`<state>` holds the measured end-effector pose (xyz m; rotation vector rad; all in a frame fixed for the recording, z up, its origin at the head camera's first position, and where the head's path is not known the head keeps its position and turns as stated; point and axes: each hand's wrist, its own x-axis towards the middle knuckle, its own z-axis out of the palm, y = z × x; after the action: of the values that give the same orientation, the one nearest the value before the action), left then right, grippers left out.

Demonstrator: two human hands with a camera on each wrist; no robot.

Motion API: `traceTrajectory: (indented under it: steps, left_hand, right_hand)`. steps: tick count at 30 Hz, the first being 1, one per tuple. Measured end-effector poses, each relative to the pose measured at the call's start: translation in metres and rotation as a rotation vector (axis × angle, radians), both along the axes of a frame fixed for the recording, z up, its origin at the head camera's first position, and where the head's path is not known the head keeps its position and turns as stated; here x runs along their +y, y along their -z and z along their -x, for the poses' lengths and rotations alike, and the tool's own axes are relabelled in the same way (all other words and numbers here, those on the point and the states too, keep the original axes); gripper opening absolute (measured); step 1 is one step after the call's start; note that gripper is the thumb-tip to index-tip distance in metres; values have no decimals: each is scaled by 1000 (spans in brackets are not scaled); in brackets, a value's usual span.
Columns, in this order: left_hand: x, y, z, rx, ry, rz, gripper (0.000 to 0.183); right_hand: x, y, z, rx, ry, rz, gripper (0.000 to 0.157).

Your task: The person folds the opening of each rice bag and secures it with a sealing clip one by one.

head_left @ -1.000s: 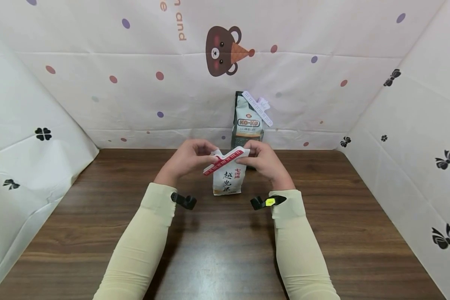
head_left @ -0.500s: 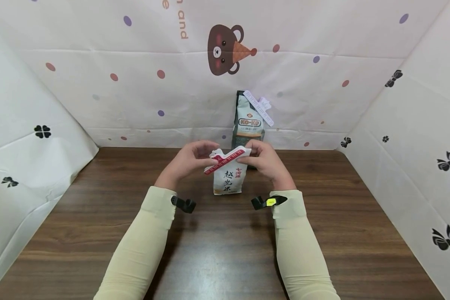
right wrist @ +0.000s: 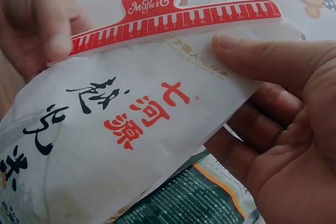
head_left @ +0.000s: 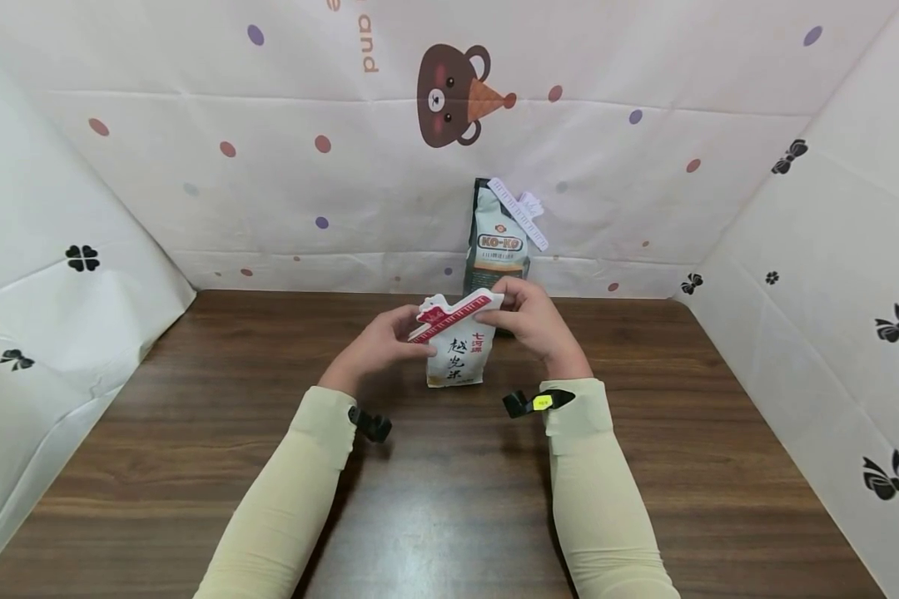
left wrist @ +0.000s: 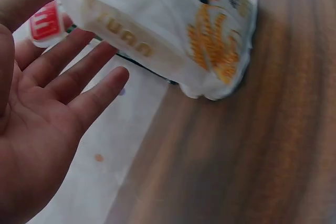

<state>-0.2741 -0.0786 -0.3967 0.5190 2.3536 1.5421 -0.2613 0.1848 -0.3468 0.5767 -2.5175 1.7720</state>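
A white rice bag (head_left: 460,353) with black and red lettering stands upright on the table. A red piano-key music clip (head_left: 453,319) lies slantwise across its top. My right hand (head_left: 528,320) pinches the bag's upper right corner, thumb in front below the clip and fingers behind, as the right wrist view shows closely. At the bag's left side is my left hand (head_left: 378,343), close to the clip's lower end. Its fingers (left wrist: 100,98) look extended in the left wrist view, the thumb apart from them.
Behind the rice bag, a green KO-KO bag (head_left: 497,249) leans against the patterned backdrop (head_left: 270,191), a white clip (head_left: 519,212) across its top right corner. The brown wooden table (head_left: 434,499) is bounded by cloth at the back and sides.
My left hand has come off the clip's upper side and dropped lower, its thumb now below the clip's left end. The right hand keeps its hold; the clip stays on the bag.
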Motion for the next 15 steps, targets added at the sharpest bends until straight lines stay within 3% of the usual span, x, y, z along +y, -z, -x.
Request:
traceTrajectory:
  steps: [9,15]
  left_hand:
    - [2,14,0,6,40,43,67]
    - [4,15,0,13,38,46,65]
  right_hand:
    - [-2,1,0,6,-6,25,16]
    - [2,5,1,-91,-15,-67,34]
